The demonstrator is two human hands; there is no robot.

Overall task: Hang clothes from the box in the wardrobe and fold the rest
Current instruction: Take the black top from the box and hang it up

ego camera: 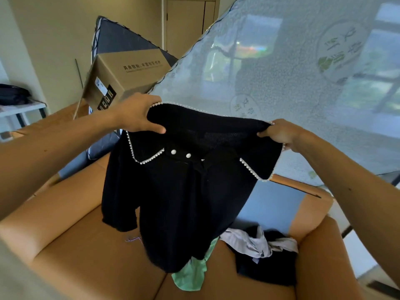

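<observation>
Your left hand (138,114) and right hand (279,132) each grip the black top (184,191) by its shoulders. It hangs above the open cardboard box (91,256).

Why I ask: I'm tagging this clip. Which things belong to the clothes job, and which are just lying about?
Job: black top, gripped at the shoulders by left hand and right hand; open box; in it green garment, grey garment, dark garment.
Lying about: mattress, second box, table.
</observation>
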